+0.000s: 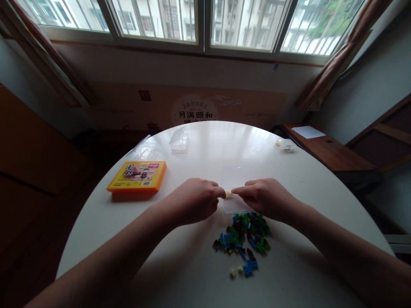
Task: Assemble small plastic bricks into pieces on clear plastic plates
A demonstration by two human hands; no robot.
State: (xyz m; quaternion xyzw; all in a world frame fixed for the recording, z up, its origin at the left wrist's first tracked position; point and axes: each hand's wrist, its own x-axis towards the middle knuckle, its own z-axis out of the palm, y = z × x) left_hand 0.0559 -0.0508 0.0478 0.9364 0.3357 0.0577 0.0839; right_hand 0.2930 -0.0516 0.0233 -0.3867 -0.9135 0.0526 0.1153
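Observation:
Both hands meet over the round white table. My left hand and my right hand each pinch one end of a small pale yellow brick piece, fingers closed on it. Just behind and under the piece lies a clear plastic tray. Below my right hand is a loose pile of small blue, green and dark bricks, with two pale yellow bits at its near edge.
An orange box with a printed lid lies left of my hands. A clear open case and a flat clear lid sit further back. A small clear container is at the far right edge. A wooden bench stands right.

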